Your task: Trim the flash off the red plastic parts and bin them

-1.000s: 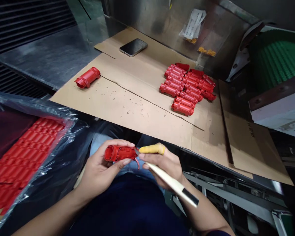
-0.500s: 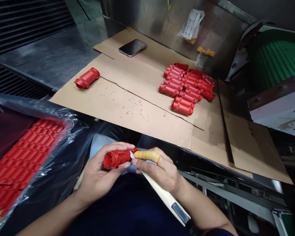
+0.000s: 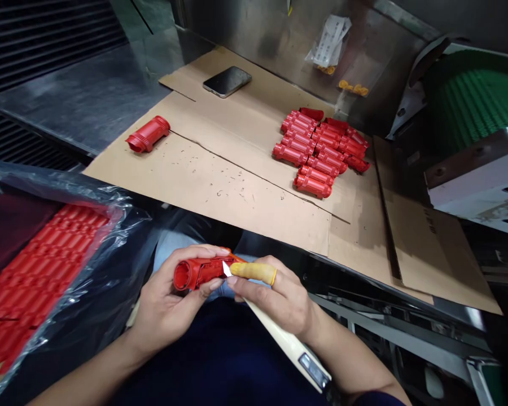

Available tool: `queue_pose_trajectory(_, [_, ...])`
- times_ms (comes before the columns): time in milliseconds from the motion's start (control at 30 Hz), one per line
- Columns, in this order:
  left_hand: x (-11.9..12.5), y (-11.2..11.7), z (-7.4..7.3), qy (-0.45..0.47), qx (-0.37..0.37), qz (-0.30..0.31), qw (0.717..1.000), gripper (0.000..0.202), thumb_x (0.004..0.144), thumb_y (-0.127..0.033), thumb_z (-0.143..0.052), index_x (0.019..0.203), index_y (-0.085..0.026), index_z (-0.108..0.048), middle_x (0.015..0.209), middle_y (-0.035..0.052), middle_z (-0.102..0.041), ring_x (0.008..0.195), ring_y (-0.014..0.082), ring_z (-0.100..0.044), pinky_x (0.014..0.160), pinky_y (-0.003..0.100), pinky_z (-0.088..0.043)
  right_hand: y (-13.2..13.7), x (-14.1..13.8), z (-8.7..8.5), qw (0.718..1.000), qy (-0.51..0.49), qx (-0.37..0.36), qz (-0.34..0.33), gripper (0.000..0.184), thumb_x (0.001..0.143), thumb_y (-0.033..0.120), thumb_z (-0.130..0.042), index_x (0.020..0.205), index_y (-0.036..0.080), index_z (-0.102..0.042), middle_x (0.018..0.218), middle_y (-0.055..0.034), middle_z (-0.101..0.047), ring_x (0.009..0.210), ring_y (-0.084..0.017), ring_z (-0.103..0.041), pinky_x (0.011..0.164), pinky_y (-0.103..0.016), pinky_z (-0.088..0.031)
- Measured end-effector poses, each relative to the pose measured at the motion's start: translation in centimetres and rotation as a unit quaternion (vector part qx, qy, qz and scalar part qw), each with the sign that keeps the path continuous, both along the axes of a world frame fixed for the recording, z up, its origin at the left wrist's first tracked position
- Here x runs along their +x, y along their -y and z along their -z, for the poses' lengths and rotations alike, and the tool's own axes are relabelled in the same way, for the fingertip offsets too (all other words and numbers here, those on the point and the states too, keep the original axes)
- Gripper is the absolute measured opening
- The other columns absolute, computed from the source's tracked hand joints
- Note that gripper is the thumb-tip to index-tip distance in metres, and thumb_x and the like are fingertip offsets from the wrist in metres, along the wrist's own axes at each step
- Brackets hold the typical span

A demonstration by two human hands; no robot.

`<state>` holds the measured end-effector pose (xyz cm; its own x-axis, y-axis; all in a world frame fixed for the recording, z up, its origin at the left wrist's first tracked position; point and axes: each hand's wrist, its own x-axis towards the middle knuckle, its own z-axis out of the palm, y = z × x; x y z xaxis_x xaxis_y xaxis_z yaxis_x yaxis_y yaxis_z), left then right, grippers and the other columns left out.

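My left hand [image 3: 169, 304] is closed round a red plastic tube [image 3: 197, 270], held over my lap with its open end to the left. My right hand [image 3: 279, 293] grips a cream-handled knife [image 3: 285, 341], its blade tip [image 3: 227, 269] touching the tube's upper side. A yellow finger cot [image 3: 254, 271] covers my right index finger, which lies along the blade. A lone red tube [image 3: 148, 134] lies on the cardboard sheet [image 3: 220, 180] at the left. Several red tubes [image 3: 319, 152] are stacked in rows at the right of the sheet.
A plastic-lined box [image 3: 38, 270] at my left holds several rows of red tubes. A phone [image 3: 227, 81] lies at the back of the cardboard. A clear bag with orange bits [image 3: 342, 56] leans on the steel wall. A green conveyor [image 3: 478, 96] stands at the right.
The blade tip has slid leftwards along the tube, and both hands have drifted slightly left and down. The knife handle has swung lower.
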<state>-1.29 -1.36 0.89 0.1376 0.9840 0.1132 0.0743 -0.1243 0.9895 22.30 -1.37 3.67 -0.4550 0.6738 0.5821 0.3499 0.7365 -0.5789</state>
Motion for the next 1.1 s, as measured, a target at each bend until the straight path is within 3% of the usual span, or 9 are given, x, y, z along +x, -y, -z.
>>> queue_pose_trajectory(300, [-0.2, 0.0, 0.0, -0.001, 0.025, 0.017, 1.000, 0.040, 0.095, -0.012, -0.081, 0.129, -0.031, -0.070, 0.132, 0.0043, -0.077, 0.126, 0.0257, -0.072, 0.112, 0.041, -0.058, -0.2, -0.2, 0.4, 1.000, 0.003, 0.001, 0.012, 0.046, 0.103, 0.008, -0.074, 0.147, 0.018, -0.067, 0.124, -0.0148, -0.081, 0.101, -0.025, -0.078, 0.084, -0.038, -0.073])
queue_pose_trajectory(433, [-0.2, -0.1, -0.2, 0.010, -0.012, 0.003, 1.000, 0.037, 0.093, -0.015, -0.083, 0.126, -0.030, -0.073, 0.128, 0.0051, -0.080, 0.122, 0.0263, -0.075, 0.109, 0.039, -0.061, -0.1, 0.4, 1.1, 0.995, -0.054, -0.085, 0.014, 0.038, 0.105, 0.013, -0.072, 0.141, 0.023, -0.070, 0.122, -0.0105, -0.078, 0.100, -0.021, -0.079, 0.082, -0.034, -0.073])
queue_pose_trajectory(500, [-0.3, -0.2, -0.2, 0.036, -0.051, 0.004, 0.998, 0.038, 0.093, -0.018, -0.085, 0.128, -0.028, -0.074, 0.126, 0.0068, -0.081, 0.116, 0.0270, -0.078, 0.103, 0.038, -0.064, -0.5, 0.9, 0.9, 0.991, -0.051, -0.122, -0.019, 0.031, 0.108, 0.017, -0.068, 0.139, 0.023, -0.069, 0.120, -0.0091, -0.077, 0.099, -0.020, -0.078, 0.081, -0.032, -0.072])
queue_pose_trajectory(600, [-0.6, -0.6, 0.0, 0.075, -0.118, 0.021, 0.990, 0.051, 0.092, -0.023, -0.087, 0.140, -0.028, -0.071, 0.119, 0.0079, -0.082, 0.104, 0.0252, -0.081, 0.091, 0.032, -0.067, -1.3, 1.3, -0.1, 0.991, 0.046, -0.105, -0.069, 0.020, 0.113, 0.020, -0.060, 0.130, 0.019, -0.071, 0.106, -0.0079, -0.078, 0.092, -0.019, -0.075, 0.078, -0.031, -0.068])
queue_pose_trajectory(667, [-0.8, -0.9, 0.2, 0.094, -0.155, 0.041, 0.983, 0.058, 0.094, -0.026, -0.086, 0.149, -0.029, -0.067, 0.109, 0.0068, -0.082, 0.093, 0.0221, -0.080, 0.079, 0.026, -0.066, -1.6, 1.3, -0.6, 0.989, 0.094, -0.096, -0.067, 0.021, 0.116, 0.021, -0.054, 0.125, 0.016, -0.073, 0.098, -0.0068, -0.079, 0.082, -0.018, -0.071, 0.075, -0.030, -0.067])
queue_pose_trajectory(733, [-1.0, -1.1, 0.3, 0.116, -0.175, 0.062, 0.976, 0.061, 0.097, -0.028, -0.083, 0.154, -0.030, -0.063, 0.105, 0.0065, -0.081, 0.084, 0.0196, -0.078, 0.071, 0.024, -0.064, -1.7, 1.2, -0.5, 0.990, 0.069, -0.109, -0.049, 0.021, 0.115, 0.024, -0.056, 0.124, 0.017, -0.074, 0.101, -0.0068, -0.081, 0.081, -0.018, -0.072, 0.075, -0.030, -0.067])
queue_pose_trajectory(833, [-1.1, -1.0, 0.2, 0.125, -0.174, 0.078, 0.974, 0.064, 0.099, -0.028, -0.079, 0.160, -0.031, -0.058, 0.117, 0.0096, -0.081, 0.094, 0.0220, -0.080, 0.082, 0.028, -0.066, -1.4, 1.2, 0.8, 0.991, -0.043, -0.127, 0.029, 0.022, 0.113, 0.024, -0.060, 0.132, 0.021, -0.071, 0.114, -0.0090, -0.082, 0.092, -0.019, -0.079, 0.080, -0.032, -0.070])
queue_pose_trajectory(933, [-1.1, -0.7, 0.1, 0.095, -0.150, 0.065, 0.982, 0.067, 0.099, -0.025, -0.079, 0.162, -0.032, -0.055, 0.127, 0.0109, -0.080, 0.111, 0.0261, -0.080, 0.099, 0.036, -0.065, -0.8, 1.3, 1.7, 0.972, -0.126, -0.161, 0.114, 0.025, 0.111, 0.017, -0.064, 0.135, 0.020, -0.070, 0.113, -0.0103, -0.082, 0.094, -0.020, -0.082, 0.084, -0.035, -0.072])
queue_pose_trajectory(1100, [-0.8, -0.6, 0.2, 0.060, -0.088, 0.055, 0.993, 0.067, 0.100, -0.020, -0.076, 0.163, -0.033, -0.054, 0.133, 0.0095, -0.079, 0.119, 0.0264, -0.078, 0.104, 0.038, -0.064, 0.1, 0.8, 1.0, 0.976, -0.149, -0.157, 0.002, 0.025, 0.104, 0.019, -0.076, 0.129, 0.020, -0.079, 0.122, -0.0124, -0.081, 0.112, -0.024, -0.081, 0.096, -0.037, -0.072])
